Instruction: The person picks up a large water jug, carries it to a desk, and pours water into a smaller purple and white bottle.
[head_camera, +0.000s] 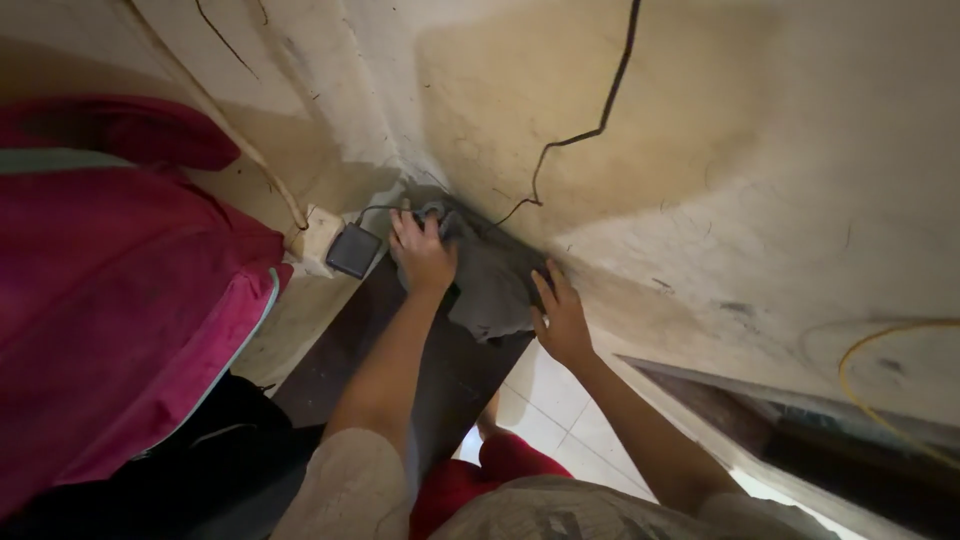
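Stained plaster walls (700, 150) meet at a corner where we press a grey cloth (492, 280). Our left hand (422, 252) grips its upper edge, fingers curled; our right hand (560, 318) lies on its lower edge, fingers seemingly together. A dark adapter (353, 250) sits just beside.

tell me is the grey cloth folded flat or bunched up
Bunched up. The grey cloth lies in uneven creases on the dark surface, its lower edge drooping; the left hand presses its top, the right hand touches its side.
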